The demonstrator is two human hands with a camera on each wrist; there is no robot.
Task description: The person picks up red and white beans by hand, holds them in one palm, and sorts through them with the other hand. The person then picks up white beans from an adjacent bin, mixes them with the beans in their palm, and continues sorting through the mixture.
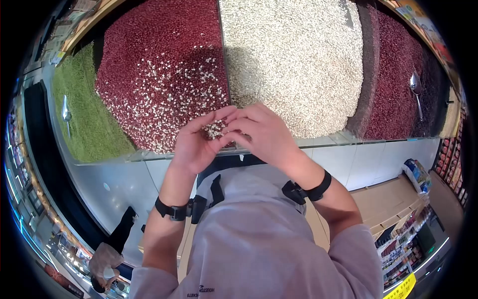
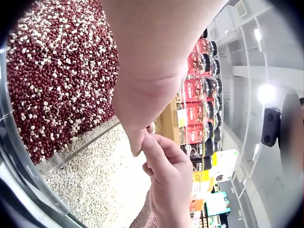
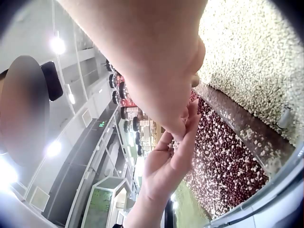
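Observation:
My left hand [image 1: 191, 149] is cupped, palm up, around a small handful of mixed red beans and white grains [image 1: 215, 129]. Over that handful bends my right hand [image 1: 266, 133], thumb and fingertips right at the grains and close to the left fingers. I cannot tell whether a grain sits between the right fingertips. Both hands are above the front edge of a bin of red beans [image 1: 159, 40], whose near part is scattered with white grains. To its right lies a bin of white grains [image 1: 294, 65]. In both wrist views the palm's contents are mostly hidden.
A dark divider [image 1: 224, 55] separates the two bins. Green beans [image 1: 79, 109] with a metal scoop [image 1: 65, 109] lie left; darker red beans [image 1: 388, 84] with a spoon [image 1: 415, 84] lie right. A clear rim [image 1: 328, 142] runs along the front. Another person [image 1: 105, 261] is at lower left.

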